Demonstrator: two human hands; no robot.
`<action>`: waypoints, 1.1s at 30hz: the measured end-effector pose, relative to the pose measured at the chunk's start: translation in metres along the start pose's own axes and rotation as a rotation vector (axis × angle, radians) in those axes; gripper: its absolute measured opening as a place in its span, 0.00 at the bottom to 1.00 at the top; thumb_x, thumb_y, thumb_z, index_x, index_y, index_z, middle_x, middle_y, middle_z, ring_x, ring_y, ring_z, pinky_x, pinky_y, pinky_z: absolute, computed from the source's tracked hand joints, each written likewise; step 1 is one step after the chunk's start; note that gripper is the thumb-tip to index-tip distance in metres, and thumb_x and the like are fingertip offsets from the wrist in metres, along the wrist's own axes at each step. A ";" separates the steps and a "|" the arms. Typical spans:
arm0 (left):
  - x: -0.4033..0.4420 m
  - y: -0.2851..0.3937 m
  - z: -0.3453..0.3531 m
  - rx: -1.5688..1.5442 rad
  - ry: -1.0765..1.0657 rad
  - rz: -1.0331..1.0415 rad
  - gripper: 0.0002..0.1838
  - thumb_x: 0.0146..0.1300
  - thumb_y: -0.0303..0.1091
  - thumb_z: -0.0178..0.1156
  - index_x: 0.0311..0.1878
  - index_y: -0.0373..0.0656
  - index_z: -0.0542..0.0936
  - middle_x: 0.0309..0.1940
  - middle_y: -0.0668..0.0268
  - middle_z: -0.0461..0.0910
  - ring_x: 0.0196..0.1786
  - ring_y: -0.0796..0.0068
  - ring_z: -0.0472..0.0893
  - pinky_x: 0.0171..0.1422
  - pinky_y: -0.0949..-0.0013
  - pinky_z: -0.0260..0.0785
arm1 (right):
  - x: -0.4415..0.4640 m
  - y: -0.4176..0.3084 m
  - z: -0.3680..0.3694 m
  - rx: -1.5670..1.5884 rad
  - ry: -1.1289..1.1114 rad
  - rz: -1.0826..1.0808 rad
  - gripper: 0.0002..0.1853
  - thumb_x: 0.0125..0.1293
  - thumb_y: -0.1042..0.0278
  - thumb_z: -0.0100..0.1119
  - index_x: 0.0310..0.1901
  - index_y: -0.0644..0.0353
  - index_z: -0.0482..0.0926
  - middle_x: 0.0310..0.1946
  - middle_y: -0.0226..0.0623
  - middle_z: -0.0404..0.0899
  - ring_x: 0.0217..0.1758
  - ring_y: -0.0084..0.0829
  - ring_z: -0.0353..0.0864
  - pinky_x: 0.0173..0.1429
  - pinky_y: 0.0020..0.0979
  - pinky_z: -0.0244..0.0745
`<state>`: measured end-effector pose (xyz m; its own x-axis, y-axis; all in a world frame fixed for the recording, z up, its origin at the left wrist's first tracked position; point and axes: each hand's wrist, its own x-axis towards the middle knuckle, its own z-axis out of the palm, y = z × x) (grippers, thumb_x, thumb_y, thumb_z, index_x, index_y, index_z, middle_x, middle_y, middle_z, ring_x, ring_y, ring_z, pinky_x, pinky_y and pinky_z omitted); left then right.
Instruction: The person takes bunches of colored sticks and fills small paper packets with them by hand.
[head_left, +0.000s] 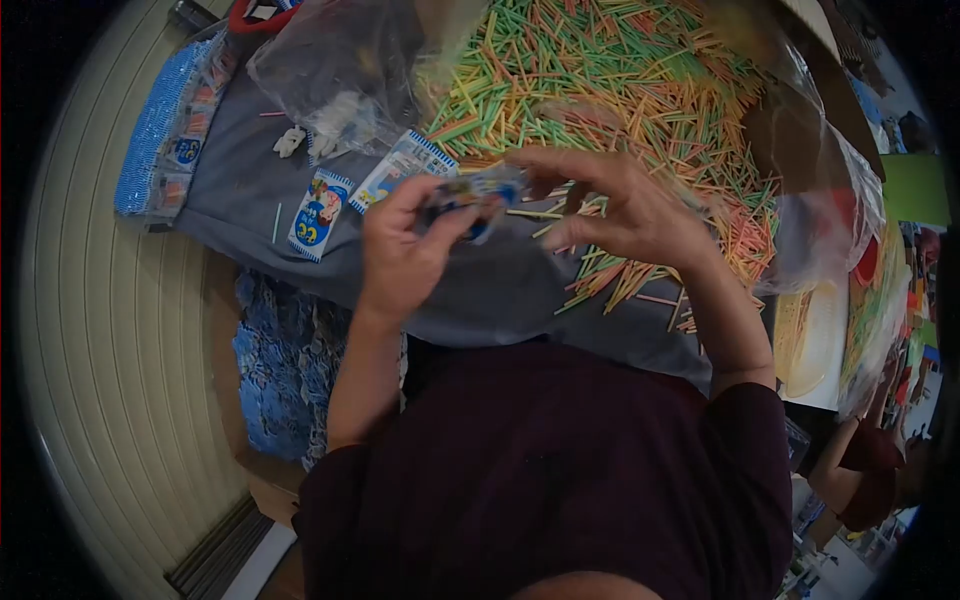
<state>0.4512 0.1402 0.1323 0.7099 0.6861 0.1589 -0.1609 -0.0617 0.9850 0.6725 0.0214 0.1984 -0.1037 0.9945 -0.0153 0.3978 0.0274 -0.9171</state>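
While the left hand (405, 240) clamps a blue-printed plastic packet (478, 200), the right hand (630, 215) open-fingered beside it, a blue-edged packet stack (165, 145) stands apparently finished, two white-and-blue packets (318, 217) lie unstacked, and thin pastel sticks (530, 60) lie heaped on the grey cloth-covered surface (490, 295).

A blurred, blue-patterned packet (480, 197) is held slanted above grey cloth (490, 295)

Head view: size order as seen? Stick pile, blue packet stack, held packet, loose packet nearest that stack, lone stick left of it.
1. Stick pile
2. Blue packet stack
3. Held packet and loose packet: unsure; held one blurred, partly covered, likely nearer the camera
4. Lone stick
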 end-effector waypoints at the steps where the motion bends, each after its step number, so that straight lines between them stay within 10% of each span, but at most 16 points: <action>1: -0.007 0.016 -0.016 0.023 0.090 -0.015 0.10 0.64 0.19 0.63 0.48 0.33 0.81 0.41 0.64 0.86 0.44 0.80 0.84 0.51 0.76 0.76 | -0.010 0.004 -0.008 0.001 0.004 0.005 0.37 0.55 0.74 0.71 0.68 0.48 0.72 0.56 0.45 0.80 0.60 0.39 0.81 0.54 0.38 0.81; 4: -0.016 0.035 -0.090 0.229 0.271 -0.081 0.08 0.63 0.19 0.63 0.45 0.34 0.82 0.39 0.65 0.87 0.40 0.83 0.83 0.46 0.79 0.74 | -0.043 0.015 -0.030 -0.853 -0.007 0.130 0.41 0.47 0.73 0.70 0.68 0.43 0.73 0.72 0.47 0.61 0.78 0.50 0.54 0.75 0.50 0.58; 10: 0.012 -0.021 -0.172 0.910 0.153 -0.297 0.16 0.60 0.31 0.68 0.49 0.35 0.82 0.38 0.57 0.86 0.38 0.70 0.84 0.45 0.67 0.74 | -0.054 0.036 -0.001 -1.222 -0.071 0.075 0.32 0.47 0.74 0.66 0.59 0.57 0.77 0.72 0.48 0.60 0.78 0.47 0.54 0.76 0.51 0.52; 15: 0.002 -0.026 -0.165 0.931 0.298 -0.237 0.22 0.58 0.37 0.69 0.54 0.37 0.81 0.42 0.53 0.84 0.42 0.57 0.83 0.50 0.60 0.73 | -0.057 0.042 0.009 -1.307 0.030 -0.087 0.11 0.54 0.79 0.55 0.41 0.62 0.75 0.45 0.41 0.75 0.62 0.40 0.70 0.71 0.52 0.56; 24: -0.002 0.013 -0.097 1.239 0.387 0.222 0.19 0.55 0.36 0.72 0.50 0.41 0.84 0.48 0.58 0.79 0.52 0.60 0.76 0.58 0.59 0.67 | -0.075 0.058 -0.010 -1.092 0.098 0.027 0.12 0.49 0.83 0.56 0.34 0.57 0.69 0.36 0.36 0.73 0.51 0.40 0.73 0.66 0.48 0.57; 29: 0.013 0.017 -0.036 1.154 -0.106 0.236 0.18 0.52 0.33 0.73 0.47 0.39 0.84 0.42 0.62 0.79 0.45 0.58 0.77 0.51 0.58 0.70 | -0.083 0.063 -0.014 -0.785 0.399 -0.060 0.13 0.60 0.81 0.58 0.47 0.61 0.75 0.42 0.36 0.77 0.51 0.39 0.76 0.63 0.39 0.65; 33: 0.016 -0.005 -0.021 1.260 -0.057 0.366 0.14 0.53 0.28 0.69 0.44 0.37 0.83 0.38 0.61 0.77 0.43 0.56 0.77 0.47 0.56 0.71 | -0.073 0.084 -0.034 -0.009 0.723 0.061 0.19 0.67 0.76 0.54 0.59 0.64 0.71 0.39 0.39 0.82 0.42 0.26 0.80 0.46 0.26 0.72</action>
<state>0.4491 0.1663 0.1288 0.7946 0.4563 0.4005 0.3757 -0.8878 0.2660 0.7444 -0.0456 0.1359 0.5461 0.8126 0.2036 0.3912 -0.0324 -0.9197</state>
